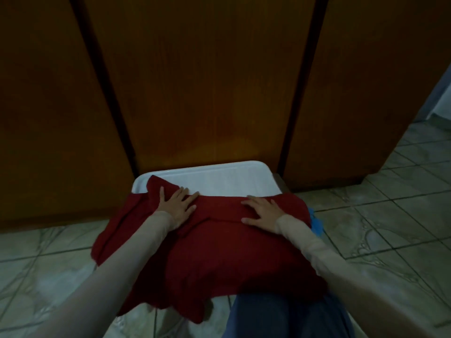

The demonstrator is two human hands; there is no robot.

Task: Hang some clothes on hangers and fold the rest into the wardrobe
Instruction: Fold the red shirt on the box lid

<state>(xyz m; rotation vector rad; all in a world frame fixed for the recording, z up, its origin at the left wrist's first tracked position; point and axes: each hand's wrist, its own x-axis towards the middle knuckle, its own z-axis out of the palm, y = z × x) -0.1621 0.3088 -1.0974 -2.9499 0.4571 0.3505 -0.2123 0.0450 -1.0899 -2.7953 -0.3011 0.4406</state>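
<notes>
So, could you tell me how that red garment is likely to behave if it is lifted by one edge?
The red garment would probably hang limp: it drapes over the white tray and sags at its left side. It likely creases easily, judging by the fold under the flat left hand and right hand. It seems light.

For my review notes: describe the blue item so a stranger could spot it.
Start at the brown wardrobe doors, then drop to the white tray on the tiled floor. At the right edge of the red garment peeks a bright blue scrap, the only blue beside the red.
</notes>
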